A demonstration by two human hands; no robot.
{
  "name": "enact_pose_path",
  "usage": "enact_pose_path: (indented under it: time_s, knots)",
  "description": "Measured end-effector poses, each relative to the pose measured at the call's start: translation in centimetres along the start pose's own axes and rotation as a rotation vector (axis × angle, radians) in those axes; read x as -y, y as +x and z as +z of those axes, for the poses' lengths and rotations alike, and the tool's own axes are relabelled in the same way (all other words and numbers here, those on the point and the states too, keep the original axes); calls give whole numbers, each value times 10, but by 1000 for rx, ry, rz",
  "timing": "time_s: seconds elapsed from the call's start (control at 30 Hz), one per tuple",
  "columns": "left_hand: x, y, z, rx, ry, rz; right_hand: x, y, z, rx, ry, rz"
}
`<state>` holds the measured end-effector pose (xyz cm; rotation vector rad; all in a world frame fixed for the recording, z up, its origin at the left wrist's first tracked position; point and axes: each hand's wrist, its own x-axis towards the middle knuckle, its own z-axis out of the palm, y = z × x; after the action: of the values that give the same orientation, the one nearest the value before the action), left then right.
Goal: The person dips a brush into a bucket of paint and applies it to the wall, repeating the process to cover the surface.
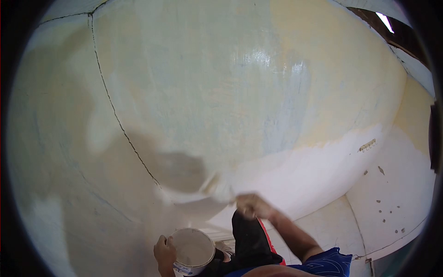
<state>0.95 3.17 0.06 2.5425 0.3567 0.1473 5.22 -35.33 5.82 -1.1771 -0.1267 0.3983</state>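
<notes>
My left hand (165, 251) grips the rim of a round white paint bucket (187, 269), thumb over its edge. Pale, whitish material shows inside the bucket, though its depth is hard to judge. To the right and higher up, my right hand (251, 206) is closed around the handle of a paintbrush (218, 188). Motion blurs the brush. Its pale bristles point up and left, at or very near the wall (217, 111); contact cannot be made out. White coating covers the wall's lower part, while greenish-yellow paint shows above.
A dark crack (121, 124) runs down the wall at left. A small hook rack (367, 146) is fixed at right, near several chipped spots. My bent knee (249, 235) in dark trousers is beside the bucket. Pale floor tiles (327, 221) lie at lower right.
</notes>
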Motion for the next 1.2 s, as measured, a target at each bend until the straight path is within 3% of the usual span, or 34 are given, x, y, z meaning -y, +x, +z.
enact_pose_path:
  time_s: [0.03, 0.17, 0.2, 0.27, 0.3, 0.43, 0.53, 0.6, 0.63, 0.7, 1.03, 1.1, 1.13, 1.2]
  knots:
    - [1, 1, 1, 3, -11, 0, 36, 1, -13, -146, -271, -94]
    - [3, 1, 2, -5, 12, 44, 195, -32, -4, -620, -790, -557]
    - [5, 0, 2, -9, -9, 36, 228, -35, -4, -727, -909, -774]
    - [9, 0, 3, -15, -30, 31, 295, -46, 6, -901, -1056, -958]
    - [12, 1, 5, -21, -22, 32, 329, -55, 11, -1021, -1312, -979]
    - [13, 3, 8, -26, -8, 11, 426, -59, 24, -1198, -1525, -1232]
    - [14, 4, 11, -67, 2, 63, 471, -59, 41, -1308, -1687, -1121]
    - [17, 7, 14, -61, -8, 63, 489, -53, 41, -1335, -1888, -1435]
    - [18, 8, 15, -55, -20, 62, 494, -53, 49, -1336, -1892, -1430]
    - [14, 8, 13, -40, -25, 51, 508, -56, 65, -1326, -1711, -997]
    - [8, 8, 11, -46, -28, 32, 540, -26, 47, -1413, -1797, -1037]
    - [8, 8, 12, -46, -19, 34, 520, -38, 65, -1367, -1769, -721]
    - [8, 9, 12, -51, -9, 36, 519, -40, 60, -1369, -1769, -720]
    - [8, 10, 10, -40, -10, 35, 519, -47, 48, -1359, -1967, -969]
